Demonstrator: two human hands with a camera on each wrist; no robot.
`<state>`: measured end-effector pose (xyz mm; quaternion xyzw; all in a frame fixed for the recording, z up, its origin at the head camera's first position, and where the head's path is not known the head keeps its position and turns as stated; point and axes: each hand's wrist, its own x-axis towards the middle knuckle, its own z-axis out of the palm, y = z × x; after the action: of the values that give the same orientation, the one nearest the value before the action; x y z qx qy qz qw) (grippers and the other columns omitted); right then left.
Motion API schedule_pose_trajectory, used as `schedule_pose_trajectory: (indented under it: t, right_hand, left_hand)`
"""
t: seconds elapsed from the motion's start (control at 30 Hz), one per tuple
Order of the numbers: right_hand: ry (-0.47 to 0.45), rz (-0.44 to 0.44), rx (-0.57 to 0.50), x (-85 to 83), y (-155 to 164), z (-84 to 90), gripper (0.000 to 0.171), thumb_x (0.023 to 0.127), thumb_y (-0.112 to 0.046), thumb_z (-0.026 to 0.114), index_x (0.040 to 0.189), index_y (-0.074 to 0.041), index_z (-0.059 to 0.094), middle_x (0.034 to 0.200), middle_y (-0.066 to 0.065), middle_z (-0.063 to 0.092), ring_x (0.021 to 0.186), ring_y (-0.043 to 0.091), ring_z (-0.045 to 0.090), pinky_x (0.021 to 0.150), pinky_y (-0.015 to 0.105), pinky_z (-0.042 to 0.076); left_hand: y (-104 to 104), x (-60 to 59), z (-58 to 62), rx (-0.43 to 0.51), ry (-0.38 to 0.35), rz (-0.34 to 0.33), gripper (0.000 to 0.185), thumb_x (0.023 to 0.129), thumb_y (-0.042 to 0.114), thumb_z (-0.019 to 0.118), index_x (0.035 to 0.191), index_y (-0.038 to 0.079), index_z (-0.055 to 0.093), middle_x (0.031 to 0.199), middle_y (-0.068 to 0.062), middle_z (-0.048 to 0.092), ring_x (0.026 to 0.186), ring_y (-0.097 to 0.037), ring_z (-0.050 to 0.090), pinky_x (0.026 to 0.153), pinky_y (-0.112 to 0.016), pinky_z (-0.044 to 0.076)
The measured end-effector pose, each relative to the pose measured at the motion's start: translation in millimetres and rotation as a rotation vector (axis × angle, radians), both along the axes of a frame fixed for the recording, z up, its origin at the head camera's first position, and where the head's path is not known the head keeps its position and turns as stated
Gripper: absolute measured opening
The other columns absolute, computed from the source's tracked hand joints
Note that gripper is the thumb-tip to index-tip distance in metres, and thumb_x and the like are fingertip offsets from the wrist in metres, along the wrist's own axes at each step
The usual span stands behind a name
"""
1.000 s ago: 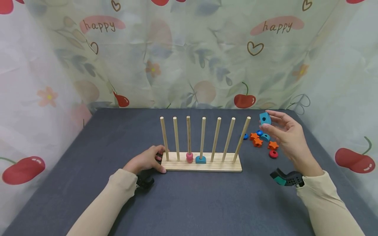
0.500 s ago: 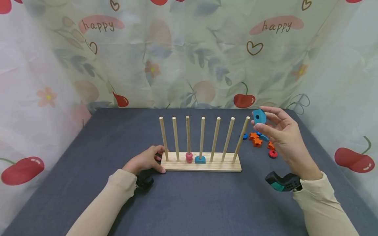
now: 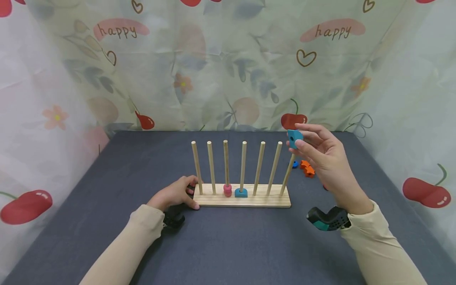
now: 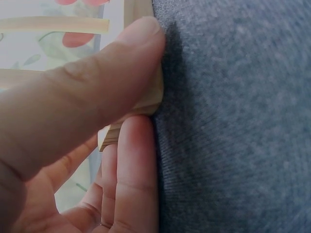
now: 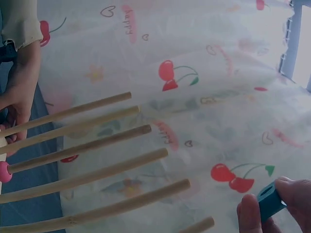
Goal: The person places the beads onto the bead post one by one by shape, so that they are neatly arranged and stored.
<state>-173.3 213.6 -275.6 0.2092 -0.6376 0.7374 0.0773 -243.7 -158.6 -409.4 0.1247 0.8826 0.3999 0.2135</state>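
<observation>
A wooden rack (image 3: 246,201) with several upright pegs stands mid-table. A pink bead (image 3: 227,190) sits low on the third peg and a teal piece (image 3: 241,193) on the fourth. My left hand (image 3: 176,193) grips the rack's left end, thumb and fingers around its corner (image 4: 146,104). My right hand (image 3: 322,158) is raised above the rightmost peg and pinches a teal block (image 3: 294,138) with a hole in it; the same block (image 5: 270,202) shows between fingertips in the right wrist view, beside the peg tops (image 5: 160,155).
Loose orange star pieces (image 3: 307,168) and a blue bead (image 3: 295,164) lie on the grey table (image 3: 228,245) behind my right hand. A printed curtain (image 3: 228,63) closes in the back and both sides.
My right hand has carried the teal block left and slightly up, from right of the rack to above the rightmost peg. The left hand has stayed on the rack.
</observation>
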Motion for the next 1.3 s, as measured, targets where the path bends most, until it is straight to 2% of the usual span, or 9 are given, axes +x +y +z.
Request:
schedule_pose_trajectory:
  t: [0.2,0.27,0.4,0.5,0.67,0.83,1.07,1.17,1.3]
  right_hand:
    - [0.032,-0.060,0.063,2.9,-16,10.6,0.034,0.092,-0.002,0.062,0.126,-0.002,0.058,0.115,0.005,0.064,0.096,0.016,0.069,0.085,0.025,0.053]
    - [0.047,-0.081,0.104,3.1,-21,13.6,0.033,0.092,-0.005,0.064,0.125,-0.005,0.060,0.114,0.003,0.065,0.098,0.015,0.068,0.086,0.023,0.053]
    - [0.106,-0.129,0.201,1.1,-33,16.3,0.034,0.091,-0.007,0.066,0.125,-0.007,0.063,0.113,0.000,0.065,0.102,0.013,0.064,0.086,0.020,0.051]
    - [0.162,-0.151,0.242,-2.2,-42,15.9,0.034,0.090,-0.005,0.066,0.125,-0.004,0.063,0.113,-0.002,0.066,0.103,0.012,0.063,0.086,0.020,0.051]
    - [0.245,-0.178,0.300,-9.0,-53,11.3,0.037,0.089,0.000,0.066,0.125,0.001,0.060,0.115,-0.002,0.065,0.103,0.010,0.064,0.087,0.021,0.051]
    - [0.326,-0.211,0.351,-16.1,-61,2.6,0.039,0.087,0.004,0.067,0.125,0.002,0.058,0.121,0.007,0.062,0.103,0.006,0.063,0.090,0.022,0.050]
    - [0.457,-0.231,0.337,-21.9,-71,-7.6,0.038,0.083,0.009,0.068,0.120,0.005,0.061,0.117,0.015,0.061,0.103,0.008,0.061,0.092,0.021,0.049]
    - [0.486,-0.227,0.336,-22.9,-74,-9.9,0.037,0.084,0.009,0.067,0.121,0.005,0.062,0.116,0.015,0.059,0.104,0.010,0.059,0.094,0.021,0.048]
    - [0.480,-0.229,0.361,-23.9,-78,-12.5,0.038,0.085,0.007,0.067,0.123,0.002,0.063,0.116,0.012,0.058,0.104,0.011,0.057,0.094,0.019,0.048]
  left_hand:
    - [0,-0.5,-0.6,0.000,0.006,-0.006,0.069,0.065,0.001,0.088,0.125,0.004,0.053,0.122,-0.020,0.042,0.107,-0.031,0.054,0.088,-0.039,0.049]
    - [-1,-0.7,-0.7,0.002,0.006,-0.008,0.069,0.065,0.001,0.088,0.125,0.004,0.053,0.123,-0.021,0.042,0.107,-0.032,0.054,0.088,-0.039,0.049]
    - [-1,-1.1,-1.0,-0.003,0.001,-0.006,0.068,0.065,0.001,0.088,0.124,0.003,0.053,0.124,-0.021,0.042,0.108,-0.032,0.054,0.089,-0.040,0.049]
    - [-1,-1.7,-1.4,-0.008,-0.003,-0.004,0.068,0.065,0.001,0.088,0.123,0.002,0.052,0.125,-0.022,0.042,0.109,-0.032,0.054,0.089,-0.040,0.049]
    - [-1,-2.6,-2.8,-0.011,0.000,-0.011,0.069,0.066,0.002,0.088,0.123,0.001,0.050,0.126,-0.022,0.043,0.110,-0.032,0.055,0.089,-0.040,0.049]
    - [-1,-2.6,-3.5,-0.003,0.002,-0.012,0.068,0.065,0.002,0.088,0.123,0.001,0.051,0.125,-0.022,0.043,0.109,-0.032,0.055,0.089,-0.040,0.049]
    - [0,-2.2,-2.8,-0.008,-0.003,-0.004,0.068,0.065,0.001,0.088,0.122,0.001,0.051,0.125,-0.022,0.043,0.109,-0.032,0.055,0.089,-0.040,0.049]
    - [0,-2.3,-2.7,-0.010,0.000,-0.001,0.068,0.064,0.001,0.088,0.122,0.001,0.051,0.124,-0.021,0.043,0.108,-0.032,0.055,0.089,-0.040,0.049]
    - [0,-2.8,-3.1,-0.012,0.002,-0.001,0.068,0.064,0.001,0.088,0.121,0.002,0.052,0.123,-0.021,0.043,0.108,-0.032,0.055,0.089,-0.040,0.049]
